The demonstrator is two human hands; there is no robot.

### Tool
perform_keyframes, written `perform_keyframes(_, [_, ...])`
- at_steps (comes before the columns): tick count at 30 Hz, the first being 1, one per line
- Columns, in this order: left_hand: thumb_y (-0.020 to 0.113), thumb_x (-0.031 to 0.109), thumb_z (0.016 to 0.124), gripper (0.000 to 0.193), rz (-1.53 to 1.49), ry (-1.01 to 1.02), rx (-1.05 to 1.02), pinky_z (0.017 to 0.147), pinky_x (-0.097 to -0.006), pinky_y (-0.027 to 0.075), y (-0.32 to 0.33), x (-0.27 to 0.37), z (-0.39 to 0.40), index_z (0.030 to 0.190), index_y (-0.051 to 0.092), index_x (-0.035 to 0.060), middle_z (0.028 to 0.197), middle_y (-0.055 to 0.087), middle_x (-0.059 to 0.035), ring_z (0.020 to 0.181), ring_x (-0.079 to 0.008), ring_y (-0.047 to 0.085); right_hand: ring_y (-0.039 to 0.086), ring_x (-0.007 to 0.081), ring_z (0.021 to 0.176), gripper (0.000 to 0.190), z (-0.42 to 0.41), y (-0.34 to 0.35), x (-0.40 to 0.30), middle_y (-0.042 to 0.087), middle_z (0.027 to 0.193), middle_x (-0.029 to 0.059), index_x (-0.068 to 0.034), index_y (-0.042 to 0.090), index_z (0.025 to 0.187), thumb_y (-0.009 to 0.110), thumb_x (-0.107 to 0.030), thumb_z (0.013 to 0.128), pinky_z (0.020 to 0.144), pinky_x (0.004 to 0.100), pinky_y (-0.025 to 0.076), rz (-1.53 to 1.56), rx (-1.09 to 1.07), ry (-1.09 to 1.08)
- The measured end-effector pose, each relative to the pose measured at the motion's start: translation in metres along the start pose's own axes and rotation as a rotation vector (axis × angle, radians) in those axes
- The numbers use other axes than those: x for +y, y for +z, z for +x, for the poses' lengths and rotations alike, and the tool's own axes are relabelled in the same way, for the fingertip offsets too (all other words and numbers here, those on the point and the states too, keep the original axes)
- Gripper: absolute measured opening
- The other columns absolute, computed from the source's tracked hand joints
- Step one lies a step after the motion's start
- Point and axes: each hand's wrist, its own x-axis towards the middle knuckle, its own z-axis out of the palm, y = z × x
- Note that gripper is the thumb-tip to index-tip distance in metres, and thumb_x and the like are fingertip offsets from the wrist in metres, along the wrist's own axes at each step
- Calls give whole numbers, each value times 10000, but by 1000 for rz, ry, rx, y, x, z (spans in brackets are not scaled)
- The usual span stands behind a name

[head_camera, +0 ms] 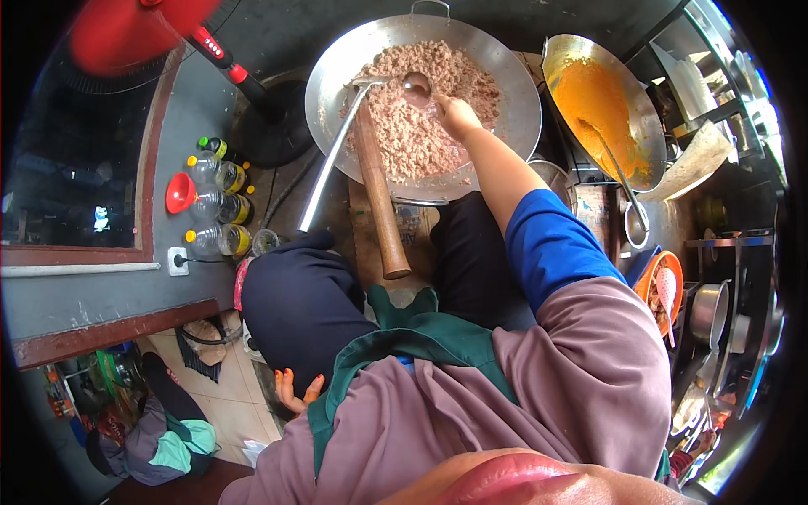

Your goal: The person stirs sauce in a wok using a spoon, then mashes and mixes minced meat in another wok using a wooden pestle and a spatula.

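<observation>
My right hand (456,116) grips the handle of a metal ladle (417,84), whose bowl rests at the crumbly ground meat (410,148) and some pinkish liquid. The meat fills the middle of a large metal wok (519,120) before me. A wooden-handled tool (379,196) and a metal-handled utensil (325,180) lean over the wok's near left rim, their handles pointing towards me. My left hand (297,391) lies by my left thigh, fingers spread, partly hidden by my sleeve; nothing shows in it.
To the right stands a second wok (653,151) of orange paste (593,101) with a ladle in it. An orange bowl (674,265) and pots are nearer. At left are bottles (218,205), a red funnel (181,192) and a running red fan (136,44). Another person (151,442) is behind, lower left.
</observation>
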Motion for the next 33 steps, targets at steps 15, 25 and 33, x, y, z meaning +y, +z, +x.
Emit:
perform_keyframes(15, [670, 176, 831, 121, -62, -93, 2, 950, -523, 411, -6, 2, -2, 940, 627, 149, 1200, 511, -214, 1157, -426, 463, 650, 393, 883, 327, -14, -34, 30, 576, 1050, 297, 132, 400, 1201, 366, -55, 935, 681, 376, 603, 1359, 266, 1011])
perform_keyframes(25, [641, 165, 855, 186, -174, -178, -100, 990, -521, 369, -19, 20, 6, 1025, 602, 98, 1264, 453, -227, 1198, -430, 428, 664, 380, 843, 243, -100, -203, 34, 596, 977, 286, 158, 495, 1032, 427, 7, 854, 663, 366, 596, 1162, 504, 874])
perform_keyframes(33, [582, 190, 892, 223, -193, -34, -80, 1014, -534, 337, -17, 13, 4, 1072, 588, 59, 1299, 426, -227, 1224, -427, 403, 676, 340, 838, 308, -213, -290, 40, 617, 981, 299, 145, 469, 1115, 394, -65, 902, 618, 293, 593, 953, 685, 872])
